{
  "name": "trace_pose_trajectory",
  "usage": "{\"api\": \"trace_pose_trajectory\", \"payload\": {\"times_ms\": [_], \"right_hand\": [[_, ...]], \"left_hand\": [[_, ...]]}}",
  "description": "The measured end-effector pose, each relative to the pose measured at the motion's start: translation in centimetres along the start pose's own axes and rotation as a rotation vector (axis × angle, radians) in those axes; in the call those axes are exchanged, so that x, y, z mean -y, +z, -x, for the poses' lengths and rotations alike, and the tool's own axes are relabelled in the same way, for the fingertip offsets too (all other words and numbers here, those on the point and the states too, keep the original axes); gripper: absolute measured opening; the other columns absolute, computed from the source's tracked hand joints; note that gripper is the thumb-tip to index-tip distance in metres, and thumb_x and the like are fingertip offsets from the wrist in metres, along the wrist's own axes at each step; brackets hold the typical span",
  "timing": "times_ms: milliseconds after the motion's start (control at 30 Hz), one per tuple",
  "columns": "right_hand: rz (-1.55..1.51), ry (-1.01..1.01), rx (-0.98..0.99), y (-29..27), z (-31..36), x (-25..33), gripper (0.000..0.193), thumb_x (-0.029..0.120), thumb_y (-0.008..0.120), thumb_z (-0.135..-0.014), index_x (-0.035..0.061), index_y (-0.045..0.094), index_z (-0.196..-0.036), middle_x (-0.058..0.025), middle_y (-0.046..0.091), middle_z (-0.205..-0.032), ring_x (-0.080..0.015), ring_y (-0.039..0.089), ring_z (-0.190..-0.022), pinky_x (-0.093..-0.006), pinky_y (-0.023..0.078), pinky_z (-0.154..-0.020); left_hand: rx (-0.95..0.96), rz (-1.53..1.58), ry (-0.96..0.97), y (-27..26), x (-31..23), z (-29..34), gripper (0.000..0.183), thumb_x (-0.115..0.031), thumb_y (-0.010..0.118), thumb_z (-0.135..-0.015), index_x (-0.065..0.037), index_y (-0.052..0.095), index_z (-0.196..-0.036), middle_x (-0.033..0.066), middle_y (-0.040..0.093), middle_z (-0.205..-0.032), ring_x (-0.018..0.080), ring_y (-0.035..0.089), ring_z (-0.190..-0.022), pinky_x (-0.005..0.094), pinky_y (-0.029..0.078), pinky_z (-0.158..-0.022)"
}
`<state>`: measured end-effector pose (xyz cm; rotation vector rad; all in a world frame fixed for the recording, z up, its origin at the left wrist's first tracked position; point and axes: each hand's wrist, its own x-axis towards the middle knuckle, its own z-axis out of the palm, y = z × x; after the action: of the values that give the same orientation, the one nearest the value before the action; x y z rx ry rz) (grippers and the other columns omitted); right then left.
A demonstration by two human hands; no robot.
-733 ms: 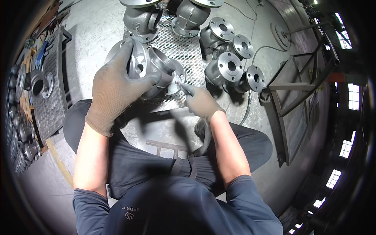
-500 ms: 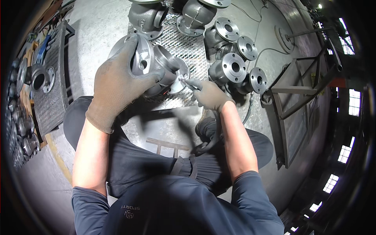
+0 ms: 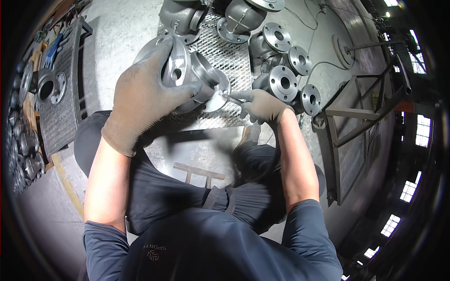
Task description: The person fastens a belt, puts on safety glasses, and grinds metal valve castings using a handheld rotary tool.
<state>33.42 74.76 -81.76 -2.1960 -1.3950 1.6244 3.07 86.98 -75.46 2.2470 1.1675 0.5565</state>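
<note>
My left hand (image 3: 136, 98), in a brown-grey knit glove, grips a grey metal flanged valve body (image 3: 179, 63) over its flange, thumb along the near side. The body is tilted and has a threaded round neck and another bright flange facing right. In my gloved right hand (image 3: 266, 105), closed with the forefinger stretched along it, is a slim pen-like metal tool (image 3: 233, 99). Its tip meets the right flange near a bolt hole. A dark hose (image 3: 276, 145) hangs below this hand; where it joins the tool is hidden.
Under the work lies a patterned metal plate (image 3: 227, 58). More flanged valve bodies (image 3: 248, 16) stand beyond, and several with round flanges (image 3: 283, 83) are to the right. A metal frame (image 3: 351, 114) stands farther right. At left, another flanged body (image 3: 47, 89) lies on a mesh-topped bench (image 3: 65, 110).
The whole view has shifted slightly. My right hand has moved a little to the right and turned, with the tool tip still at the flange. My left hand keeps its hold on the valve body.
</note>
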Motion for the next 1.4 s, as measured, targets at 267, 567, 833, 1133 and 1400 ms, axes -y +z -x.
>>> {"api": "trace_pose_trajectory", "payload": {"times_ms": [267,567,833,1133,1400], "right_hand": [[0.139,0.011,0.043,-0.4,0.6,0.6,0.049,0.031,0.062,-0.112,0.0217,0.067,-0.16,-0.0076,0.081,-0.094,-0.0116,0.069,-0.067,-0.0323,0.059,-0.064],[0.125,-0.08,0.041,1.6,1.7,-1.0,0.053,0.017,0.061,-0.107,0.0185,0.067,-0.159,-0.0136,0.081,-0.097,-0.0165,0.07,-0.064,-0.0361,0.062,-0.072],[0.194,-0.305,-0.191,2.9,1.6,-3.1,0.059,0.003,0.057,-0.1,0.0151,0.069,-0.156,-0.0172,0.083,-0.104,-0.0188,0.075,-0.075,-0.0386,0.062,-0.077],[0.229,-0.311,-0.216,4.5,1.6,-3.9,0.057,0.006,0.058,-0.1,0.0122,0.069,-0.155,-0.0246,0.082,-0.111,-0.0325,0.082,-0.093,-0.0432,0.062,-0.091],[0.118,-0.284,-0.346,5.8,1.1,-3.9,0.06,0.014,0.059,-0.096,0.0058,0.066,-0.156,-0.0295,0.075,-0.137,-0.0417,0.076,-0.123,-0.0455,0.058,-0.109]], "left_hand": [[-0.015,0.011,0.044,0.1,0.0,0.0,0.094,-0.044,0.093,-0.079,-0.001,0.061,-0.157,0.0264,0.075,-0.142,0.0413,0.076,-0.128,0.0449,0.058,-0.11],[-0.029,-0.033,0.053,0.3,0.0,0.0,0.095,-0.045,0.094,-0.079,-0.001,0.061,-0.157,0.0263,0.075,-0.14,0.0426,0.077,-0.125,0.0457,0.059,-0.108],[-0.026,-0.016,0.054,0.5,-0.1,-0.1,0.096,-0.045,0.094,-0.078,-0.001,0.061,-0.157,0.0255,0.076,-0.141,0.0418,0.077,-0.126,0.0455,0.059,-0.108],[0.007,-0.035,-0.006,0.4,-0.8,-0.1,0.099,-0.049,0.095,-0.078,-0.001,0.061,-0.158,0.0255,0.077,-0.137,0.0409,0.077,-0.125,0.0455,0.059,-0.108],[-0.055,-0.038,0.012,0.7,-0.7,-0.3,0.101,-0.051,0.095,-0.078,-0.001,0.06,-0.158,0.0255,0.079,-0.133,0.0413,0.077,-0.125,0.0459,0.059,-0.108]]}}
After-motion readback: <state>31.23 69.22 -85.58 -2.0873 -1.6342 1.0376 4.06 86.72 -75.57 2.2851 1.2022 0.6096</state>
